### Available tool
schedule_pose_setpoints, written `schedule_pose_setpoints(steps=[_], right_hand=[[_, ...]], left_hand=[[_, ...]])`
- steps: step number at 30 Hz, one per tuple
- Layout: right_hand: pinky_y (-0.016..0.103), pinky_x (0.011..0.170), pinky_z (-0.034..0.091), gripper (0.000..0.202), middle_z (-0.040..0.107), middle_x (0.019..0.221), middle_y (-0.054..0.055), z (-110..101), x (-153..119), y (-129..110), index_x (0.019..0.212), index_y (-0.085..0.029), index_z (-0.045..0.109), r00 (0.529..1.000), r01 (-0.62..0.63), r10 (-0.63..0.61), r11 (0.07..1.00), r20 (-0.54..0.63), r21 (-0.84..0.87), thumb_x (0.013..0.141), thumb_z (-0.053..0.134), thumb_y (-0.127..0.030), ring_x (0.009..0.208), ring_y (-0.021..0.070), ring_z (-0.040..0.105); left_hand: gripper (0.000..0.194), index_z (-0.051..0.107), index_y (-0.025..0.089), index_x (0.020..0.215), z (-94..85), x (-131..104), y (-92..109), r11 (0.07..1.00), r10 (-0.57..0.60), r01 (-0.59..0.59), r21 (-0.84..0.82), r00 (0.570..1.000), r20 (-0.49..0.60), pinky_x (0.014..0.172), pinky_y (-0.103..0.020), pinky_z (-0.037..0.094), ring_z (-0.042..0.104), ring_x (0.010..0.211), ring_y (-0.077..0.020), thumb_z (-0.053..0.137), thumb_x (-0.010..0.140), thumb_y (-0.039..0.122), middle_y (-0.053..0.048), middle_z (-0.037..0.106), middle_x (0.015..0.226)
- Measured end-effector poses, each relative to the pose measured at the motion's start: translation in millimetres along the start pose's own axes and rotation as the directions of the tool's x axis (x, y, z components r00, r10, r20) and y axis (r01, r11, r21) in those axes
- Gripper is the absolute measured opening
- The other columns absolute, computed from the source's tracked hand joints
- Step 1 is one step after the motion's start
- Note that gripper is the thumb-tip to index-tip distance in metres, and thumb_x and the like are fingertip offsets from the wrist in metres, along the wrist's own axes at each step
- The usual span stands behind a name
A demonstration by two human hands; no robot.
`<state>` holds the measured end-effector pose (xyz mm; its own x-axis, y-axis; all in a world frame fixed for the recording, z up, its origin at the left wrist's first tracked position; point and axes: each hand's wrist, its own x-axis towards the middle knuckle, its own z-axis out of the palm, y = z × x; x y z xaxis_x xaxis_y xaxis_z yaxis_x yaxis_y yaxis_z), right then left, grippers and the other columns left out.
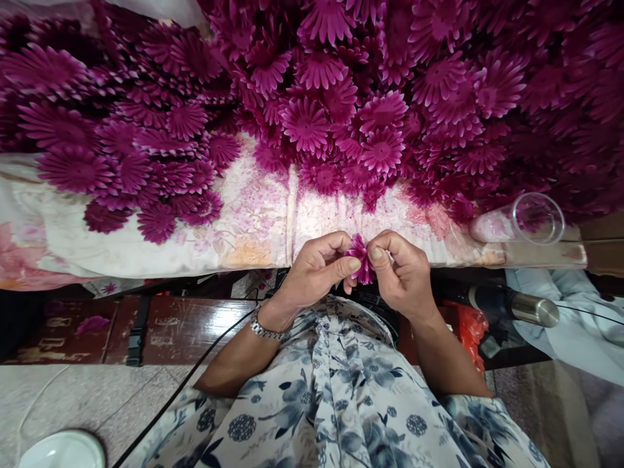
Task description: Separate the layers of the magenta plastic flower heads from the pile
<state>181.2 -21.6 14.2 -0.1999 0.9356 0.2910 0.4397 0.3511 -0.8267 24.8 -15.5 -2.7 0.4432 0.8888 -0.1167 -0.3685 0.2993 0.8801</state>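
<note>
A small magenta artificial flower (362, 260) is held between both hands, just past the front edge of the cloth-covered table (253, 250). My left hand (322, 266) pinches its left side between thumb and fingers, a metal-banded watch on the wrist. On the flower's right side, my right hand (402, 270) grips the petals with thumb and bent index finger. Large heaps of magenta petal layers (305, 123) cover the far part of the table, with another pile (78, 169) at the left.
A clear plastic cup (537, 219) lies on its side at the table's right edge. Below the edge are a dark bottle with a metal cap (533, 309), a red plastic bag (468, 331) and a reddish-brown bench (195, 325). A black cable crosses the lower left.
</note>
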Motion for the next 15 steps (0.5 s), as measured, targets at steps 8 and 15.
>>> schedule_pose_setpoints(steps=[8, 15], right_hand=[[0.020, 0.048, 0.028, 0.023, 0.040, 0.058, -0.006, -1.0, -1.5, 5.1, 0.073, -0.019, 0.046, 0.974, -0.217, 0.227, 0.936, -0.005, 0.278, 0.093, 0.045, -0.031, 0.050, 0.0053, 0.035], [0.020, 0.049, 0.029, 0.022, 0.041, 0.059, -0.006, -9.7, 6.0, 12.4, 0.072, -0.018, 0.049, 0.979, -0.121, 0.145, 0.979, -0.142, 0.164, 0.092, 0.047, -0.027, 0.052, 0.0050, 0.036]], left_hand=[[0.023, 0.056, 0.013, 0.073, -2.3, -1.4, 3.6, 0.998, -0.024, 0.028, -0.054, 0.997, 0.076, 0.046, -0.022, 0.046, 0.057, 0.048, -0.0098, 0.067, 0.078, 0.033, 0.000, 0.060, 0.061], [0.018, 0.058, 0.013, 0.074, -4.2, -3.4, 2.5, 0.994, 0.003, 0.006, -0.106, 0.997, 0.079, 0.043, -0.020, 0.046, 0.057, 0.045, -0.0092, 0.066, 0.079, 0.029, 0.000, 0.060, 0.058]])
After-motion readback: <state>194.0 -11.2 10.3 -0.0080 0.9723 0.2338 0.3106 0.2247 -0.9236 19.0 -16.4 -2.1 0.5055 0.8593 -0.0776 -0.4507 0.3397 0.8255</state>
